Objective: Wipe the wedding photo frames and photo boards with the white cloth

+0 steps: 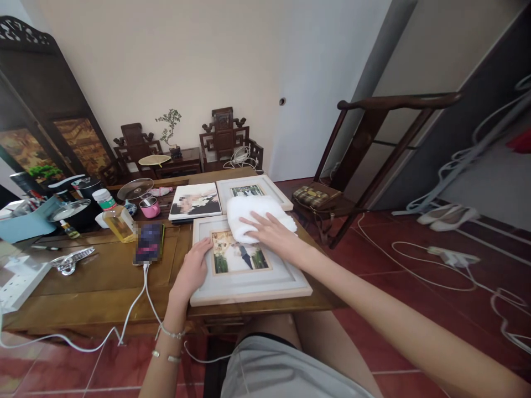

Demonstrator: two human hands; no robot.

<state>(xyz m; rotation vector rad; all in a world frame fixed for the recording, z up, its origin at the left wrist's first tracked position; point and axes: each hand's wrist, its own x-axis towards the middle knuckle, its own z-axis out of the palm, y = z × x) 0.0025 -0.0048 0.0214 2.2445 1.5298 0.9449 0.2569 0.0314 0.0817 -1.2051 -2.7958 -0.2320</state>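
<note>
A light wooden picture frame [249, 299] with a wide white mount lies flat at the table's front edge. Its middle holds a small wedding photo [238, 260]. My left hand [194, 268] grips the frame's left side, fingertips resting over the border. On the frame's upper right part sits a folded white towel [244, 207]. My right hand [267, 229] lies flat on this towel with fingers spread, pressing it down. Behind, partly covered by the towel, is a second picture frame [274, 188]. A photo panel [197, 200] lies to its left.
Leftward on the wooden table [103, 287] are a charging phone [149, 243], a bottle of yellow liquid [118, 221], a pink cup [149, 207], a metal clip [72, 261] and a power strip [22, 284]. A wooden chair [365, 138] stands at right; cables cross the red floor.
</note>
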